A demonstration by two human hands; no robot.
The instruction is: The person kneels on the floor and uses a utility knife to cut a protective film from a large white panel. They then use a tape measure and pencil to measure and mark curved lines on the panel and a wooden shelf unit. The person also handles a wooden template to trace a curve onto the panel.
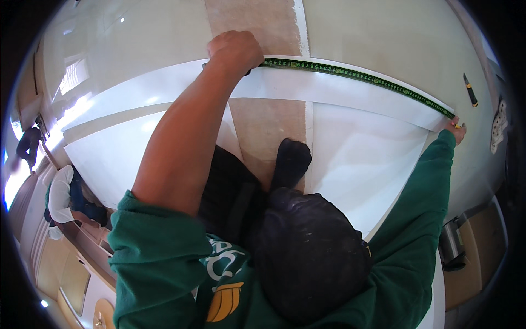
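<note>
A long tape measure [356,75], with a dark green blade and pale markings, stretches along a curved-looking white strip [345,90]. My left hand [235,50] is closed in a fist at the blade's left end, mostly hiding the dark case. At the other end, by the strip's right tip, my right hand [456,131] pinches the end of the blade. The strip lies across a tan floor panel [268,118]. Nearer to me, larger white sheets [356,148] lie on both sides of that panel. My dark-socked foot [292,159] rests between them.
A utility knife [470,90] with a black and yellow handle lies on the floor beyond my right hand. Farther right is a pale shoe with holes [499,126]. A metal cylinder [452,245] stands at the lower right. White and dark cloth [61,194] is at the left.
</note>
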